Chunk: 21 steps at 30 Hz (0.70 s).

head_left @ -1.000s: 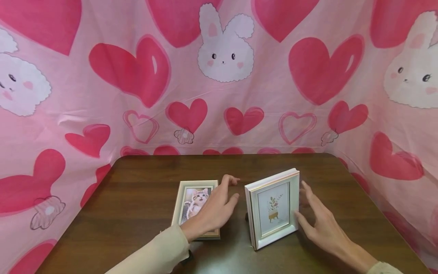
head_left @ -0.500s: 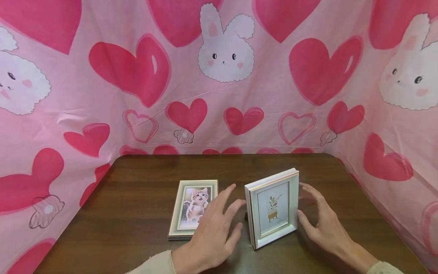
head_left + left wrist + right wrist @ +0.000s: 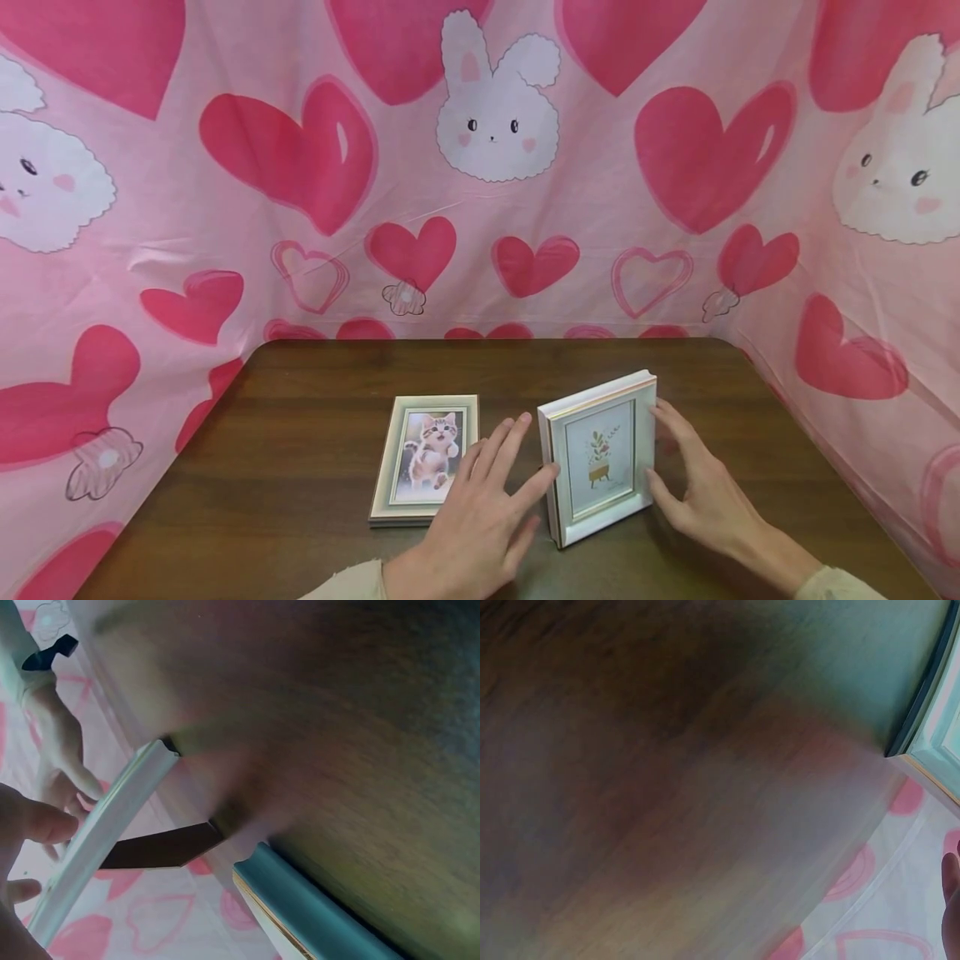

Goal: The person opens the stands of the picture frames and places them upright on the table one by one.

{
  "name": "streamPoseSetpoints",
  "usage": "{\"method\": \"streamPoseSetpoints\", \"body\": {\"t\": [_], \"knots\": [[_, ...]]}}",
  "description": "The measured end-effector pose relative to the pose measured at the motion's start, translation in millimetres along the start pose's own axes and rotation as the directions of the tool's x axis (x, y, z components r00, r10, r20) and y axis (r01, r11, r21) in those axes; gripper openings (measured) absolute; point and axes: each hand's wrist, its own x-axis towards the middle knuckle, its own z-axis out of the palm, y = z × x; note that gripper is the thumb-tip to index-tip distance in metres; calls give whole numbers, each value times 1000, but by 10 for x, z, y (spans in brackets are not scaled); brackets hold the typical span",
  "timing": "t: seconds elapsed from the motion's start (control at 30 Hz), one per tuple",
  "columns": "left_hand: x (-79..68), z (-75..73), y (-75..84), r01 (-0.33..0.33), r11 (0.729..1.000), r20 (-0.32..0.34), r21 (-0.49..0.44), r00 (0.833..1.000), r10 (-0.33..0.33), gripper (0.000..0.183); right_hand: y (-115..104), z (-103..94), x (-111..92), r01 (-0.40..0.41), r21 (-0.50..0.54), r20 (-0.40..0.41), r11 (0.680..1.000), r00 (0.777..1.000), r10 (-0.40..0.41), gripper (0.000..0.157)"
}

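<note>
Plant frame (image 3: 600, 454) stood up, cat frame (image 3: 427, 458) laid flat

The plant frame is set upright on the desk (image 3: 330, 375), right of centre, with its picture turned to the near side and angled a little to the right. In the left wrist view a brown stand (image 3: 161, 847) is seen spread out behind it, by which the frame seems to be propped. To its left, the cat frame is laid on its back, picture up.

By judgement, the standing of the plant frame is all but done: the stand is out and the frame is upright, so what is left there is perhaps a slight adjustment and the drawing back of the hands. The cat frame is not stood up; whether that is wanted cannot be told.

The left hand (image 3: 480, 517) is held with fingers spread and mostly straight, one fingertip at the left edge of the plant frame; nothing is gripped by it. The right hand (image 3: 705, 487) is placed at the right edge, thumb and fingers apart and loosely bent; whether it is touched lightly or merely flanked cannot be made out.

No brand or label can be seen on either frame. Faint marks below the plant are too small to be read. On the cloth (image 3: 480, 208) beyond the desk, hearts and rabbits are printed, with no wording seen.
</note>
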Motion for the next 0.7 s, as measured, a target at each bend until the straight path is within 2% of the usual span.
{"method": "streamPoseSetpoints", "body": {"t": [0.23, 0.7], "knots": [[-9, 20, 16, -27, 999, 16, 39, 1000, 27, 62, 31, 19, -12, 17, 2, 10, 1000, 1000, -17, 78], [30, 41, 32, -51, 996, 44, 77, 998, 48, 60, 67, 40, 2, 36, -41, 20, 999, 999, -35, 75]]}}
